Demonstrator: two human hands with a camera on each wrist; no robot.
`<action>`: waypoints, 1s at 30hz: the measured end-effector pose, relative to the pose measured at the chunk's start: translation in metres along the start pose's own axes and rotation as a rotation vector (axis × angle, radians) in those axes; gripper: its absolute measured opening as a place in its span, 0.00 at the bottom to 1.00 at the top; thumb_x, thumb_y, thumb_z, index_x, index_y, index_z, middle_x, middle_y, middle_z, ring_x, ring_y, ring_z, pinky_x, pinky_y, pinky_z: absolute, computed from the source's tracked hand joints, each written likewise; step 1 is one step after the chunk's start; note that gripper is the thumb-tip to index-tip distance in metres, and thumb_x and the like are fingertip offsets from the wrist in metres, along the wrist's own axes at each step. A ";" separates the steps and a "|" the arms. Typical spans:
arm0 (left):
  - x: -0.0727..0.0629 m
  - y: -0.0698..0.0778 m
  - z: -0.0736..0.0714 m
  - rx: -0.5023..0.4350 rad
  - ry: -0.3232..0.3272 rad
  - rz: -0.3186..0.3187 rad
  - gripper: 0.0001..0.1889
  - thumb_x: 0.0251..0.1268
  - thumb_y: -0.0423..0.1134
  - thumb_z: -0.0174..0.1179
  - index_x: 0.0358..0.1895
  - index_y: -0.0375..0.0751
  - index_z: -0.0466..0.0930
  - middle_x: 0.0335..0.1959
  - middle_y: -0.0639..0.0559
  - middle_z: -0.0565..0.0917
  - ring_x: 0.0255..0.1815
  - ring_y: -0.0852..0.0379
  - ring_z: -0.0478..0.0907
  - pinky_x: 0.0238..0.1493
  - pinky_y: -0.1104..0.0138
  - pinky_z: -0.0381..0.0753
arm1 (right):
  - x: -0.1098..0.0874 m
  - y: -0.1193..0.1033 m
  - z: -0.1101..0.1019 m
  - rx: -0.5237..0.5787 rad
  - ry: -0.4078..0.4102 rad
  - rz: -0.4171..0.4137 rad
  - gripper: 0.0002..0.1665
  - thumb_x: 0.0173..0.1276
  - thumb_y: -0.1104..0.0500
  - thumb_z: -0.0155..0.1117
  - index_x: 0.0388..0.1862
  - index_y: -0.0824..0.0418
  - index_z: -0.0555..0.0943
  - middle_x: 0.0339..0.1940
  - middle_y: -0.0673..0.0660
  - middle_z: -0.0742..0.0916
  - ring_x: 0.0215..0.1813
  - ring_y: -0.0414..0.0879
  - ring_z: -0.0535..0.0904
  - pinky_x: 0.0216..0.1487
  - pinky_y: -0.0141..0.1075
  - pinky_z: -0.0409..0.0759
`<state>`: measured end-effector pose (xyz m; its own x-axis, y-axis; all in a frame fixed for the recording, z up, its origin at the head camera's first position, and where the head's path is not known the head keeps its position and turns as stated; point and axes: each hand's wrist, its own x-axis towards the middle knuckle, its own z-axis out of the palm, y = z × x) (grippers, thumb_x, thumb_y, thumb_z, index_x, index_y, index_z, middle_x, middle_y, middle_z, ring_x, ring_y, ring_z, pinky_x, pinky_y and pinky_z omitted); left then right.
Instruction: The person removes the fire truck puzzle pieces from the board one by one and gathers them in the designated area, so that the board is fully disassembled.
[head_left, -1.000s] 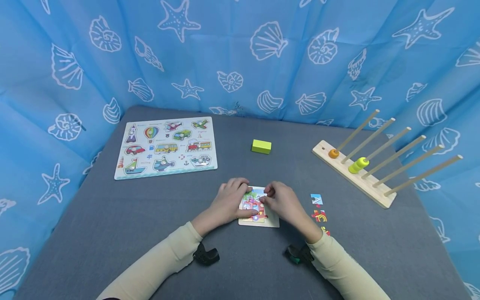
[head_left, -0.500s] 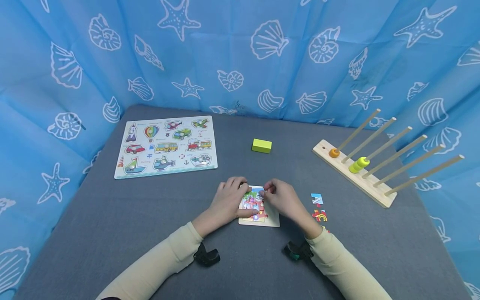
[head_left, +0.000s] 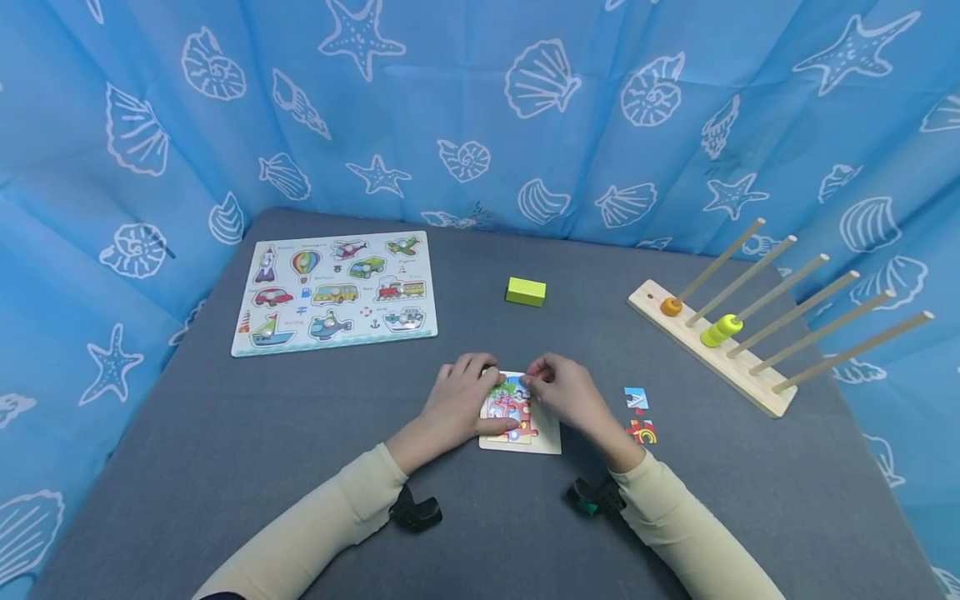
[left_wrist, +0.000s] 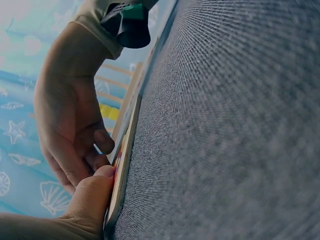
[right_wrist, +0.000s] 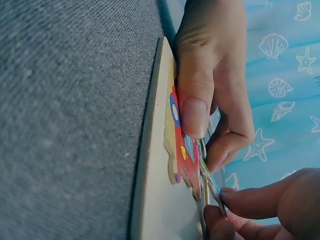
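A small wooden jigsaw board (head_left: 547, 435) with a colourful picture lies flat before me, its right side bare wood. My left hand (head_left: 456, 402) rests over its left side. The left thumb (right_wrist: 195, 112) lies straight on the fitted pieces, and the bent index finger touches near the far edge. Between thumb and fingertips my right hand (head_left: 570, 398) pinches a thin jigsaw piece (right_wrist: 214, 189), which is tilted against the fitted pieces near the top of the picture. In the head view the right fingers mostly hide that piece.
Loose jigsaw pieces (head_left: 635, 398) lie right of the right hand. A yellow-green block (head_left: 526, 292) sits beyond the board. At back left is a vehicle puzzle board (head_left: 335, 293); at right stands a wooden peg rack (head_left: 701, 350) with orange and yellow-green beads.
My right hand has shifted slightly left and away from me over the board's top, still pinching the piece. The lowest loose piece has become hidden by the right wrist. My left hand stays put.
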<state>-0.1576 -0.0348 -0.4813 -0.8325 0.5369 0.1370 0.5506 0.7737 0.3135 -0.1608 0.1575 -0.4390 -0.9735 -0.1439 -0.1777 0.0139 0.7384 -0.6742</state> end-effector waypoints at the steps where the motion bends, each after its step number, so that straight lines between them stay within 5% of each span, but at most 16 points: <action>1: 0.000 0.000 0.000 -0.001 -0.001 0.001 0.32 0.52 0.71 0.59 0.51 0.51 0.76 0.61 0.51 0.70 0.64 0.51 0.64 0.51 0.56 0.68 | 0.000 0.000 0.000 0.006 -0.004 -0.010 0.09 0.67 0.57 0.64 0.39 0.63 0.80 0.29 0.55 0.81 0.28 0.44 0.74 0.27 0.35 0.72; 8: 0.000 -0.001 0.001 -0.005 0.017 0.020 0.32 0.52 0.71 0.59 0.51 0.50 0.76 0.61 0.50 0.70 0.64 0.50 0.65 0.50 0.56 0.69 | -0.002 0.004 -0.004 0.023 -0.043 -0.061 0.09 0.70 0.62 0.58 0.44 0.64 0.81 0.36 0.56 0.84 0.36 0.45 0.78 0.33 0.36 0.74; 17: 0.000 -0.003 0.003 0.000 0.015 0.012 0.34 0.52 0.72 0.57 0.51 0.49 0.74 0.63 0.50 0.69 0.65 0.51 0.63 0.50 0.57 0.68 | -0.005 0.008 -0.011 0.070 -0.069 -0.026 0.10 0.71 0.63 0.57 0.46 0.65 0.80 0.38 0.57 0.84 0.37 0.46 0.78 0.34 0.35 0.76; 30: 0.001 -0.003 0.004 -0.013 0.002 0.012 0.34 0.52 0.73 0.57 0.51 0.50 0.74 0.64 0.51 0.68 0.66 0.51 0.62 0.51 0.57 0.66 | -0.019 0.046 -0.063 0.016 -0.119 -0.067 0.10 0.73 0.62 0.55 0.48 0.64 0.79 0.38 0.57 0.84 0.35 0.45 0.76 0.33 0.35 0.74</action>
<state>-0.1599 -0.0359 -0.4859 -0.8260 0.5453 0.1425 0.5595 0.7630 0.3236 -0.1561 0.2352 -0.4216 -0.9383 -0.2705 -0.2153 -0.0455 0.7140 -0.6987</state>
